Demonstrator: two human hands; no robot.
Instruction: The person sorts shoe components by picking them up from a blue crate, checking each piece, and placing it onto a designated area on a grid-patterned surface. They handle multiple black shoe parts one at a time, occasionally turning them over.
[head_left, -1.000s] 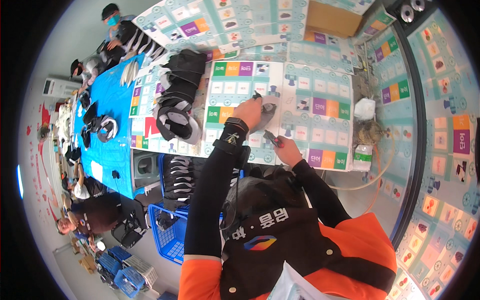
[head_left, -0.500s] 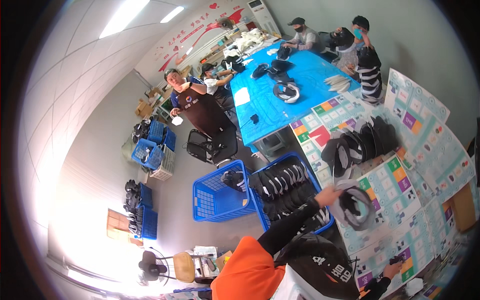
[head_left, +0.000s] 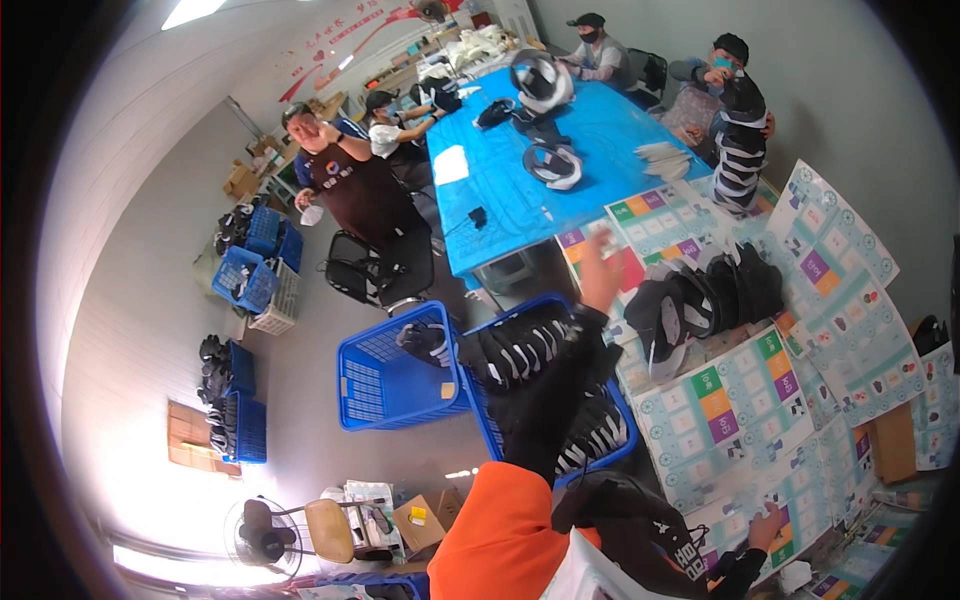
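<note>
My left hand point(head_left: 601, 272) reaches out over the near edge of the worktable, fingers spread and somewhat blurred, with nothing in it. Beyond it a grey-and-black cap point(head_left: 542, 80) shows over the far part of the blue table; whether it is in the air or lying there I cannot tell. Low at the right, my right hand point(head_left: 766, 526) is closed near the printed sheets, around something small and dark that I cannot make out. A row of nested black and grey caps point(head_left: 710, 295) lies on the sheets to the right of my left hand.
Below my left arm stands a blue basket point(head_left: 625, 440) packed with caps, beside another blue basket point(head_left: 375, 385) holding a few. Another grey-black cap point(head_left: 552, 165) lies on the blue table point(head_left: 610, 140). Several people sit around it; one holds a tall cap stack point(head_left: 740, 150).
My left hand has let go of the grey-and-black cap and swung up and left. The cap now shows over the far blue table. My right hand stays low at the right.
</note>
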